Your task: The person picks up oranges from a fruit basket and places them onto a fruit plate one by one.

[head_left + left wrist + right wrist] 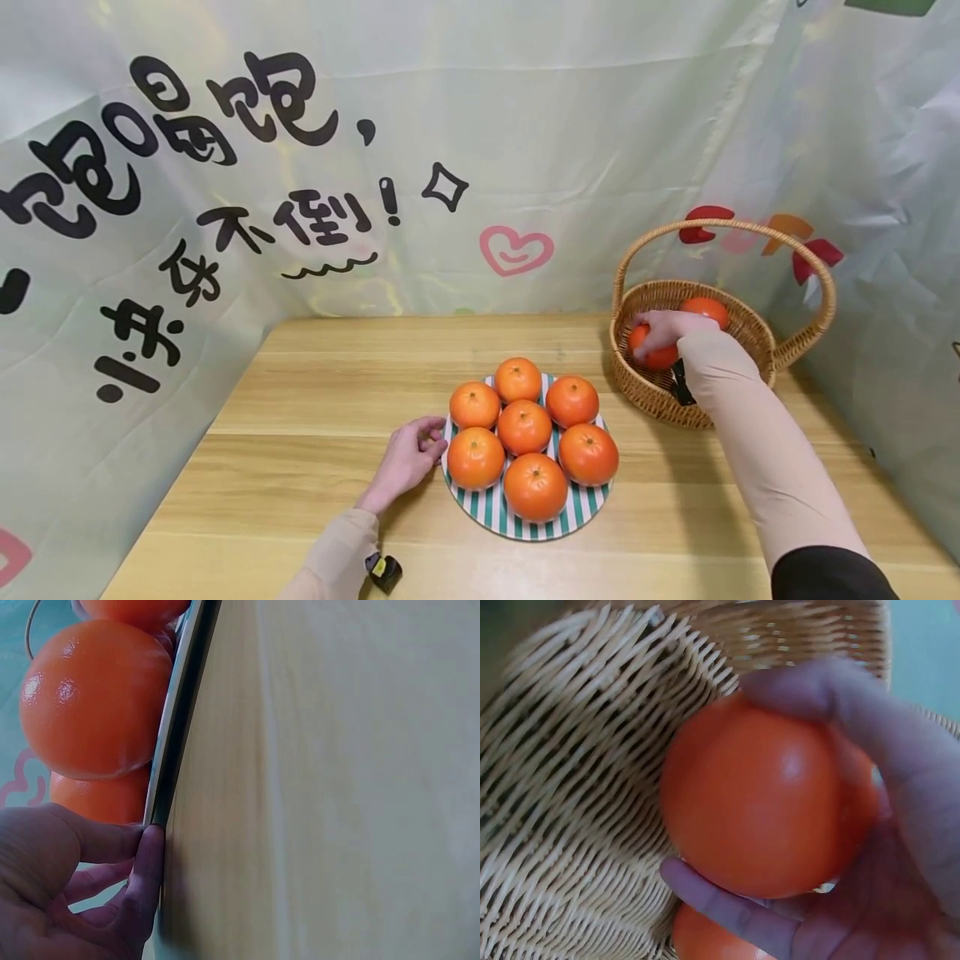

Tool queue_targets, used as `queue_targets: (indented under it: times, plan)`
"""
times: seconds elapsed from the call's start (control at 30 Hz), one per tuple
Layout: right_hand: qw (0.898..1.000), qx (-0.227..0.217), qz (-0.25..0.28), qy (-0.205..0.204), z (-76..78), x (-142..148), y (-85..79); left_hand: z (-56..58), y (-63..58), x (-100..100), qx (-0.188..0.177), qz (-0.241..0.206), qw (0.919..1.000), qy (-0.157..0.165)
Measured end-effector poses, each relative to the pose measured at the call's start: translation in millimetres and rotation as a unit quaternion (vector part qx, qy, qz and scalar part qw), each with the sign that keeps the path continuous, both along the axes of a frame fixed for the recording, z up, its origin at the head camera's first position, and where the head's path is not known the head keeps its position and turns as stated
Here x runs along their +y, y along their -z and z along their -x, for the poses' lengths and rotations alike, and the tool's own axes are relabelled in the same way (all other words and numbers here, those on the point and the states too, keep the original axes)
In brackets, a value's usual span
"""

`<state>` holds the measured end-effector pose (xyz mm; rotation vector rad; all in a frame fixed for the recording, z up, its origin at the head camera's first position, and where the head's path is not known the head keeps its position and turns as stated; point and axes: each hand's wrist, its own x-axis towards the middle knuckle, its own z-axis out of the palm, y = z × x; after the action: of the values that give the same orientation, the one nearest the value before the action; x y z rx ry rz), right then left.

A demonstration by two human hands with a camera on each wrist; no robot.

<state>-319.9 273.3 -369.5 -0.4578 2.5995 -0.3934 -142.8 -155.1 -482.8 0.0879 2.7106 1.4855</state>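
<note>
A round plate (492, 518) with green and white stripes bears several glossy oranges (524, 427), set around one in the middle. My left hand (407, 457) pinches the plate's left rim, thumb against finger, as the left wrist view shows. Inside the wicker basket (660, 406) at the right, my right hand (663, 329) grips a smooth, orange-red orange (761, 799), thumb on one side and fingers curled round the other. Another orange (705, 312) lies beside it in the basket. The right hand partly hides the held fruit in the head view.
The basket's tall arched handle (726, 222) rises over the right forearm. Both stand on a wooden table (315, 400), plate left of basket. A printed cloth (420, 100) with black lettering hangs behind the table and along its sides.
</note>
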Motion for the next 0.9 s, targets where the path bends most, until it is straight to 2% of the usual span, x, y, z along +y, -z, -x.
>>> queue_targets:
  times: [0.07, 0.23, 0.3, 0.43, 0.57, 0.63, 0.73, 0.77, 0.9]
  plan:
    - [1.000, -0.011, 0.013, 0.014, -2.8, 2, -2.6, -0.5, -0.6, 0, 0.001, 0.001, 1.0000, -0.002]
    - [0.992, -0.038, 0.087, 0.085, -12.3, 4, -8.9, -1.1, -1.8, 1, -0.002, 0.006, 0.9999, -0.009]
    - [0.989, -0.018, 0.119, 0.089, -16.4, 5, -9.9, -1.1, -2.2, 1, -0.005, 0.007, 0.9999, -0.010]
    - [0.979, 0.043, 0.186, 0.067, -25.8, 5, -14.0, -0.9, -1.7, 1, -0.002, 0.008, 0.9999, -0.008]
    - [0.957, 0.070, 0.273, 0.063, -39.6, 2, -21.0, -1.1, -1.7, 1, 0.003, 0.010, 0.9999, -0.005]
    - [0.939, 0.061, 0.329, 0.077, -48.6, -2, -24.4, -1.3, -1.7, 1, 0.002, 0.010, 0.9999, -0.004]
    - [0.901, 0.017, 0.422, 0.101, -62.3, -8, -27.8, -1.8, -2.3, 1, 0.002, 0.008, 1.0000, -0.003]
    - [0.887, 0.000, 0.450, 0.107, -66.9, -12, -28.3, -1.8, -2.4, 1, 0.002, 0.008, 1.0000, -0.003]
    - [0.816, -0.090, 0.559, 0.116, -85.7, -26, -26.3, -2.3, -3.4, 2, 0.001, 0.006, 1.0000, -0.001]
